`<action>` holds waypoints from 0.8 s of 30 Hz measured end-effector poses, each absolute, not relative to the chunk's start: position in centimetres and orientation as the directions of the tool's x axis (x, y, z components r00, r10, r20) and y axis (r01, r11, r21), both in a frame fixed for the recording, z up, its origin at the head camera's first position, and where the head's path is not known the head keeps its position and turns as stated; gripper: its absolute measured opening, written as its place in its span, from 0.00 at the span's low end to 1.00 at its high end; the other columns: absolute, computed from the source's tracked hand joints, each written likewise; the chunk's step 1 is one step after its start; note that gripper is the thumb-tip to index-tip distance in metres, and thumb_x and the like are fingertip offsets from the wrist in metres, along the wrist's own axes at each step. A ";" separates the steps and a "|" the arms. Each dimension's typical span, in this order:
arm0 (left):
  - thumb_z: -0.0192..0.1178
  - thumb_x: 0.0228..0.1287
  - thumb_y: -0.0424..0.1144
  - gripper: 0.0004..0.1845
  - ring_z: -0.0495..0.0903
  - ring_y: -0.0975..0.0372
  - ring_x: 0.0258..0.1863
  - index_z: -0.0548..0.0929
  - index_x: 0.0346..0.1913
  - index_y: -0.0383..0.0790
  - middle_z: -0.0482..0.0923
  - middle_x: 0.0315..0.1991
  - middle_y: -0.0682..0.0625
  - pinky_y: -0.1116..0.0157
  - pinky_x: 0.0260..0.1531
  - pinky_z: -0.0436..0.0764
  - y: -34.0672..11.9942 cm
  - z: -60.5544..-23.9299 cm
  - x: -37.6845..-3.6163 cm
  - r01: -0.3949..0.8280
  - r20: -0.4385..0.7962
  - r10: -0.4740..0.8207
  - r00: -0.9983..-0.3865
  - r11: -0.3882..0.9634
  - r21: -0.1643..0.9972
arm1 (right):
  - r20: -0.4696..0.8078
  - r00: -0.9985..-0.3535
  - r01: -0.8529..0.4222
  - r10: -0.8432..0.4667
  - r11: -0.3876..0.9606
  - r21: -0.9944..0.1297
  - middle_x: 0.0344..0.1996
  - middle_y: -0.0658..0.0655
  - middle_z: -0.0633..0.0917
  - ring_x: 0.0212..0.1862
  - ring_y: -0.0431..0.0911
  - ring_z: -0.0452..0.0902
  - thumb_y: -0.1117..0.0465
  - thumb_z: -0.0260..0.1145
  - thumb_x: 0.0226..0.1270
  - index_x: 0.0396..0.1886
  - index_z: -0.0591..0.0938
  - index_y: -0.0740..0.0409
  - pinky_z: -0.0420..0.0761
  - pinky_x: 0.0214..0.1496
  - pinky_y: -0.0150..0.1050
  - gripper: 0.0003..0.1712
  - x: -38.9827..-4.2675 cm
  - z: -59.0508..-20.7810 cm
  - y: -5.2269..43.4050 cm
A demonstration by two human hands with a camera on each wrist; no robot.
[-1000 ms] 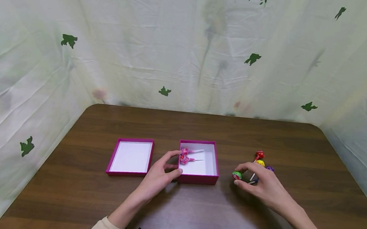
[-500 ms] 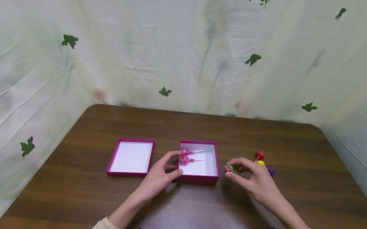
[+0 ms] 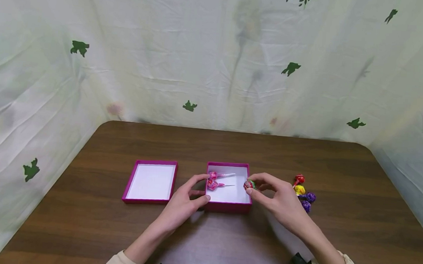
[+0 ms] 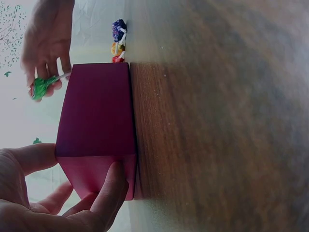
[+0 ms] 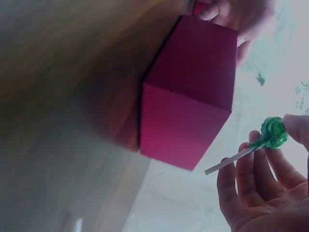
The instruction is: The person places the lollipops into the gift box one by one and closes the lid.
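Observation:
A magenta box (image 3: pixel 228 207) with a white inside stands uncovered at mid-table, and two pink-wrapped lollipops (image 3: pixel 212 184) lie in its left part. My left hand (image 3: pixel 182 202) holds the box at its left side, thumb by the near corner and fingers along the left wall (image 4: pixel 91 176). Over the box's right edge, my right hand (image 3: pixel 279 197) pinches a green-and-red wrapped lollipop (image 5: pixel 274 133) by its candy end. Its white stick points toward the palm side of the fingers in the right wrist view.
The box's lid (image 3: pixel 151 181) lies inside-up to the left of the left hand. Right of the box, a small cluster holds a red lollipop (image 3: pixel 299 179), a yellow lollipop (image 3: pixel 299 190) and purple lollipops (image 3: pixel 310 197). A leaf-patterned curtain (image 3: pixel 216 66) hangs behind the table.
My right hand has carried the green lollipop leftward from beside the other lollipops to the box's right edge, uncovering the purple ones. My left hand has stayed at the box.

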State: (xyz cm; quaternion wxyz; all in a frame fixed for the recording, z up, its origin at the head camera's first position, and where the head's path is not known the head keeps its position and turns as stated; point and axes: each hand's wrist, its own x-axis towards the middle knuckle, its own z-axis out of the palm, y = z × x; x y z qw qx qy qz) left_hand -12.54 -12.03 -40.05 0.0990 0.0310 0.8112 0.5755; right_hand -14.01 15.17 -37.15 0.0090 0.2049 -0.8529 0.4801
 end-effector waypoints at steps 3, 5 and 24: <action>0.64 0.64 0.41 0.30 0.74 0.46 0.59 0.70 0.69 0.55 0.65 0.69 0.45 0.47 0.47 0.79 -12.0 -40.1 -12.5 -0.064 -0.124 0.161 -0.979 0.333 0.941 | 0.224 -0.903 -0.379 -0.367 0.434 -0.817 0.38 0.42 0.85 0.38 0.41 0.81 0.46 0.70 0.64 0.45 0.83 0.38 0.81 0.38 0.40 0.12 -14.3 -36.9 14.5; 0.64 0.64 0.41 0.30 0.75 0.47 0.58 0.70 0.68 0.55 0.66 0.69 0.45 0.48 0.47 0.79 -12.0 -40.1 -12.5 -0.062 -0.120 0.157 -0.980 0.334 0.941 | 0.233 -0.893 -0.397 -0.385 0.432 -0.810 0.37 0.40 0.85 0.38 0.40 0.81 0.46 0.70 0.63 0.45 0.83 0.38 0.80 0.37 0.39 0.12 -14.5 -36.8 14.1; 0.64 0.65 0.40 0.31 0.76 0.47 0.57 0.69 0.70 0.53 0.67 0.68 0.46 0.48 0.46 0.80 -11.9 -40.4 -12.7 -0.063 -0.119 0.168 -0.979 0.303 0.951 | 0.195 -0.865 -0.429 -0.463 0.476 -0.768 0.34 0.40 0.84 0.39 0.40 0.78 0.53 0.75 0.58 0.41 0.86 0.45 0.80 0.43 0.40 0.12 -16.7 -37.3 9.9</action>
